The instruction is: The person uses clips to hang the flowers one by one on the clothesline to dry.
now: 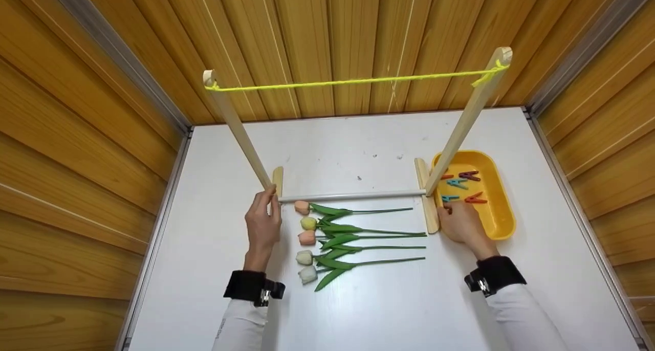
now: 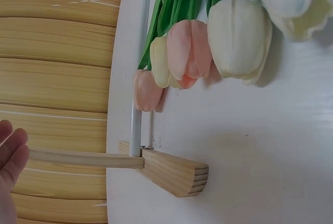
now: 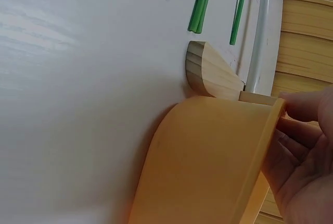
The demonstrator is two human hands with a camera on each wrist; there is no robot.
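My left hand [image 1: 263, 225] grips the lower part of a wooden stand's left post [image 1: 238, 128], with some fingertips visible beside the post in the left wrist view. My right hand [image 1: 463, 223] holds the near left rim of a yellow plastic tray [image 1: 505, 220]; its fingers reach over the edge and are partly hidden. Inside the tray lie several small clothespins, including a purple one [image 1: 469, 175] and a red one [image 1: 476, 198]. Between the hands lie several artificial tulips, among them a yellow tulip [image 1: 308, 223] and a white tulip [image 1: 308, 275], blooms to the left.
A yellow cord [image 1: 353, 82] runs between the tops of the stand's two posts. Low down, a white rod [image 1: 353, 195] joins the wooden feet, one of them the right foot [image 1: 431, 218] beside the tray. Wood-patterned walls [image 1: 353, 39] enclose the white table [image 1: 358, 315].
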